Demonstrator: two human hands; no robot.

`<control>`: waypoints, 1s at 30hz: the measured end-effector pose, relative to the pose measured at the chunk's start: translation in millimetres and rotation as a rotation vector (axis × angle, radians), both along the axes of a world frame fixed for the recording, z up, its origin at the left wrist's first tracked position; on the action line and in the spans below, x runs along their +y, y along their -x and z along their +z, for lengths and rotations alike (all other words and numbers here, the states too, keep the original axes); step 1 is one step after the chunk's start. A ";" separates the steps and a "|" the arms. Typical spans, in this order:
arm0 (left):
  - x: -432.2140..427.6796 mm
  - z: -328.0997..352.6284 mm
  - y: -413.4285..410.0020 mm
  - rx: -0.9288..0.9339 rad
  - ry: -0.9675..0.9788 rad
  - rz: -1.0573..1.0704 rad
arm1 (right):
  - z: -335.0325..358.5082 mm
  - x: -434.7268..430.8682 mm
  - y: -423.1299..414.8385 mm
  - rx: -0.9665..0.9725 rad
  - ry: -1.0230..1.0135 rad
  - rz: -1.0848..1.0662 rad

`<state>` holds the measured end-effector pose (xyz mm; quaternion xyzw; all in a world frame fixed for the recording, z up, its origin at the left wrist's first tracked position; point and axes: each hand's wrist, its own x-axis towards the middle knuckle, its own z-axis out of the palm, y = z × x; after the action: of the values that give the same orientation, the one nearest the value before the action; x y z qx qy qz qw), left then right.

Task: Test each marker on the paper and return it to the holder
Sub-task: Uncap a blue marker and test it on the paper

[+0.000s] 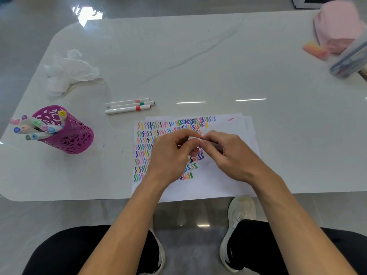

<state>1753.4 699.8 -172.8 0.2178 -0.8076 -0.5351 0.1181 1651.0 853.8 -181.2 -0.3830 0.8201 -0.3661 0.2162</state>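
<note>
Your left grip point(170, 153) curls its fingers and thumb round the white end of a marker point(192, 138). Your right grip point(232, 155) pinches the darker end of the same marker between thumb and fingertips. The two meet fingertip to fingertip just above the paper point(218, 181), so little of the marker shows, and it is not clear whether its cap is on or off. The paper lies at the near edge of the desk point(198, 56), its left and upper part filled with rows of short coloured squiggles. Well to your left the purple holder point(75, 139) stands on the desk, with a bunch of capped markers point(35, 128) leaning out of it. Three loose markers point(129, 106) lie side by side, touching, just beyond the paper. A crumpled tissue point(69, 70) sits at the far left. A blurred pink bundle point(339, 26), an orange block point(315, 50) and a clear case point(349, 58) sit at the far right corner.
</note>
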 end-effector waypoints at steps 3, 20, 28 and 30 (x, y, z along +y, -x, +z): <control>-0.4 -0.6 -1.2 -0.003 -0.033 0.001 | -2.1 -1.2 -2.1 0.095 -0.026 -0.004; -0.7 2.6 -1.6 0.033 -0.023 0.133 | -3.1 -0.3 -0.7 0.179 0.023 -0.216; -6.4 -7.6 1.9 -0.020 0.130 0.203 | -7.2 1.6 8.3 0.049 0.113 -0.330; -6.5 -10.4 2.7 -0.027 0.175 0.193 | -8.8 -0.2 8.4 -0.010 0.163 -0.339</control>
<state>1750.8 693.4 -183.2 0.2907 -0.8281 -0.4457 0.1765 1642.6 853.6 -190.0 -0.2536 0.8393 -0.4647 0.1238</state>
